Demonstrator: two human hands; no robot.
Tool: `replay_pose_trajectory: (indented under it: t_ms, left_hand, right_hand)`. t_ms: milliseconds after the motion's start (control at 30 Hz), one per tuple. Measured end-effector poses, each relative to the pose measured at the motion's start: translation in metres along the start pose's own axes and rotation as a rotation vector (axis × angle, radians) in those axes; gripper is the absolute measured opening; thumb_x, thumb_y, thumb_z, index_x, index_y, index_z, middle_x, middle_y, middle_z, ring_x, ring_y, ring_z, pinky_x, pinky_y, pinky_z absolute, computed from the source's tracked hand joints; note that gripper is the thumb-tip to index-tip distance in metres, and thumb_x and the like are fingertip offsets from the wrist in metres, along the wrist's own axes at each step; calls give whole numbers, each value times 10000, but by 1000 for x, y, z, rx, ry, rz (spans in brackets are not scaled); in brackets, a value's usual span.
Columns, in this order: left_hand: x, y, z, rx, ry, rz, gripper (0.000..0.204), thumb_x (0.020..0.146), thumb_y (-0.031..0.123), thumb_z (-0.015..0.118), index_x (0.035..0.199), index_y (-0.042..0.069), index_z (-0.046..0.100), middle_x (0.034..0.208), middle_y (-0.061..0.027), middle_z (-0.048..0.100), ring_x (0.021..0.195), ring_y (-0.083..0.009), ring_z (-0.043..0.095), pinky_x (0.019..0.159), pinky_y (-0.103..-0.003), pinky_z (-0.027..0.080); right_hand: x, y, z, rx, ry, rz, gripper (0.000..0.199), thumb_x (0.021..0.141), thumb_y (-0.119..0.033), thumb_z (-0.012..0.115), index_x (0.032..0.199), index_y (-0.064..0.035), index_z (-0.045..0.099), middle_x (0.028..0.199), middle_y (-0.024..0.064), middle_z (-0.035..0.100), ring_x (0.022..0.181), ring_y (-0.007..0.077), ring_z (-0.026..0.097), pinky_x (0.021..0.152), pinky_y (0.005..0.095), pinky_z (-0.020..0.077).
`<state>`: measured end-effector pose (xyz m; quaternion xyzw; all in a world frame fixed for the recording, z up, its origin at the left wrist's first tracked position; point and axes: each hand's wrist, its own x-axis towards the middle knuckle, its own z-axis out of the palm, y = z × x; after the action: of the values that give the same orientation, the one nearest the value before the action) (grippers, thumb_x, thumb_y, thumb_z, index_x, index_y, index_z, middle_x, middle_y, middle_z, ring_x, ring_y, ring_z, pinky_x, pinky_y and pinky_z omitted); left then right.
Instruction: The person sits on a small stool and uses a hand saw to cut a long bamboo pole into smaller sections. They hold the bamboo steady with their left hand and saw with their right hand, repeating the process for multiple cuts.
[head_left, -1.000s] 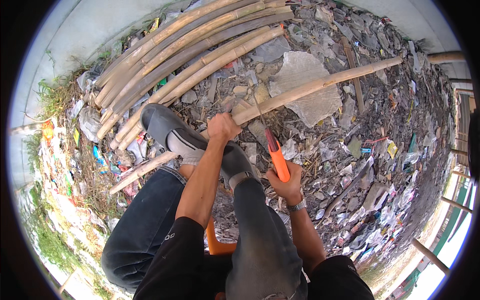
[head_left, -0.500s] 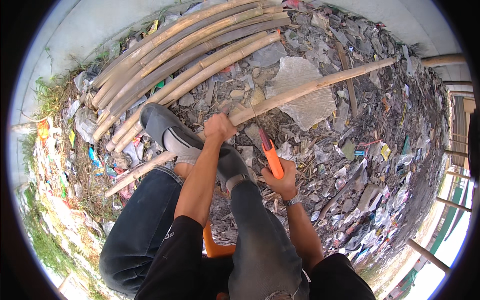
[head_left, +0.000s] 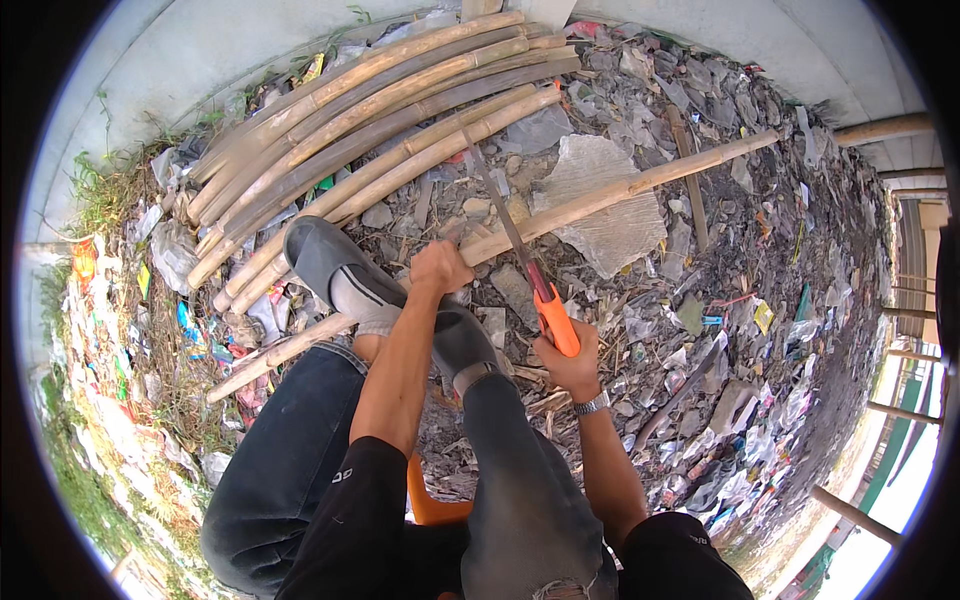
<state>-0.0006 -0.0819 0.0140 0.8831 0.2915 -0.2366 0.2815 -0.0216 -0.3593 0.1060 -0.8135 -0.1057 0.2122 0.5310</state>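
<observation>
My left hand is closed around a long bamboo pole that slants from lower left to upper right. My right hand grips the orange handle of a handsaw. Its blade crosses the pole just right of my left hand, with the tip showing on the far side. Whether the teeth have cut into the bamboo is too small to tell. Near my left hand are my two grey shoes, and the pole passes under my legs, partly hidden there.
Several bamboo poles lie side by side at the far left. A flat pale slab lies beneath the pole. Plastic scraps and rubble cover the ground. A pale wall runs behind. Something orange shows between my legs.
The saw has swung so that more of its blade shows, extending past the pole's far side. My right hand has shifted slightly right and nearer. My left hand keeps its hold on the pole.
</observation>
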Motion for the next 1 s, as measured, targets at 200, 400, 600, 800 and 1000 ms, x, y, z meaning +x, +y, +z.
replay_pose_trajectory:
  t_ms: [200,400,600,800,1000]
  left_hand:
    - [-4,-14,-9,26,-7,-20,590,774,253,698,1313,14,693,1214,-273,734,1171,-412,708,1033,-463,558]
    - [-11,-7,2,35,-23,-9,595,795,313,692,1303,4,690,1210,-271,737,1166,-406,712,1022,-463,562]
    - [3,-27,11,12,17,36,463,777,287,662,1122,0,777,1142,-280,745,1125,-419,714,1008,-484,558]
    - [-15,-18,9,64,113,-23,428,774,291,679,1072,6,795,1069,-274,759,1031,-430,740,963,-495,576]
    - [-7,-3,7,57,117,16,406,779,270,668,1052,-2,797,1040,-283,758,1014,-438,742,944,-493,583]
  right_hand:
    - [-135,3,-58,-125,-104,70,221,765,-65,792,676,-24,593,580,-1,575,540,55,531,526,270,440]
    - [-44,-23,-17,-140,-27,51,195,765,-82,762,698,-11,593,566,29,553,526,92,507,519,306,418]
    - [-59,-16,-19,-121,-73,162,187,765,-118,786,724,-5,643,591,37,595,543,95,566,539,291,460]
    - [-151,-14,-70,-156,-91,188,136,769,-39,730,704,-24,611,602,-39,539,550,34,485,518,255,412]
    - [-16,8,-10,-43,18,21,210,776,-103,786,682,-25,615,576,-8,572,530,55,515,516,274,436]
